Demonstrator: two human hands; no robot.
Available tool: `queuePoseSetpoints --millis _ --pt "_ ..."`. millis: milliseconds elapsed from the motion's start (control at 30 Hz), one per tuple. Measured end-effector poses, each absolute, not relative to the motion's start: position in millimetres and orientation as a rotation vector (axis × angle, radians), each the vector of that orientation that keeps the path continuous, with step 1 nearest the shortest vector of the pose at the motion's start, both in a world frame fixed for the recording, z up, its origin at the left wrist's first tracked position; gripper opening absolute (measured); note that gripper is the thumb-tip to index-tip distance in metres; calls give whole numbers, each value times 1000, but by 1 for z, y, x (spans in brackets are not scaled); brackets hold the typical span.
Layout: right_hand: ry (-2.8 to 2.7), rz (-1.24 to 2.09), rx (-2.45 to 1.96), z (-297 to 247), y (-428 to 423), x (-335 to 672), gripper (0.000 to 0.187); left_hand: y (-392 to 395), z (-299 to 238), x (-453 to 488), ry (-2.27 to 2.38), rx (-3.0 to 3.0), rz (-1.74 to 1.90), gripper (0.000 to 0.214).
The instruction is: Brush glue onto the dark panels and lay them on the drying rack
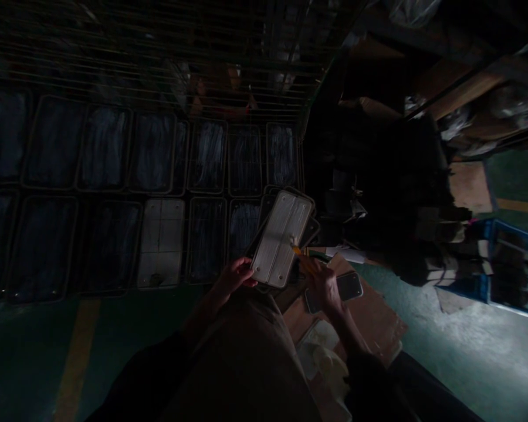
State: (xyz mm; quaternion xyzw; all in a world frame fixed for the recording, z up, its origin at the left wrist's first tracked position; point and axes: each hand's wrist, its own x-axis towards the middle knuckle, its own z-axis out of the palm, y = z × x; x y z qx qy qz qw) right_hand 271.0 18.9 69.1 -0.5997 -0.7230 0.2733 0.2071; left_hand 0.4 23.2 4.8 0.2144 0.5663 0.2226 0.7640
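Observation:
A pale rectangular panel [279,240] with rounded corners and small round marks near its corners lies tilted over darker panels. My left hand [235,278] is closed on its lower left corner, the thumb and fingers at the edge. Held in my right hand [323,284] is a brush [295,248] with an orange handle. The brush tip is at the right half of the panel's face and looks to touch it. Streaks run lengthwise along the panel. Beneath it, the edges of dark panels [311,230] stick out.
Two rows of dark streaked panels [154,152] fill the left, with one pale panel [161,243] among them. Behind stands a wire rack [158,64]. Cardboard [374,316] and a small dark plate [349,286] lie at my right. A blue crate [519,264] stands farther right.

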Motion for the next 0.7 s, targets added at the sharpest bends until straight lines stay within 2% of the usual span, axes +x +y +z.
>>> queuePoseSetpoints --millis 133,233,333,433,500,700 --pt "-2061 988 -1692 83 -45 256 31 20 8 3 1223 350 545 48" --pt "-1934 1152 -1694 99 -62 258 31 18 11 4 1208 355 534 48" --pt "-1694 1175 -1780 111 -50 268 29 18 13 3 1216 400 511 48" --pt "-1538 974 -1829 114 -24 278 26 17 13 3 1224 436 516 48" --pt "-1533 905 -1795 110 -5 279 27 17 11 4 1229 462 510 49" --pt "-1667 998 -1704 77 44 285 33 21 4 11 1259 497 426 57"
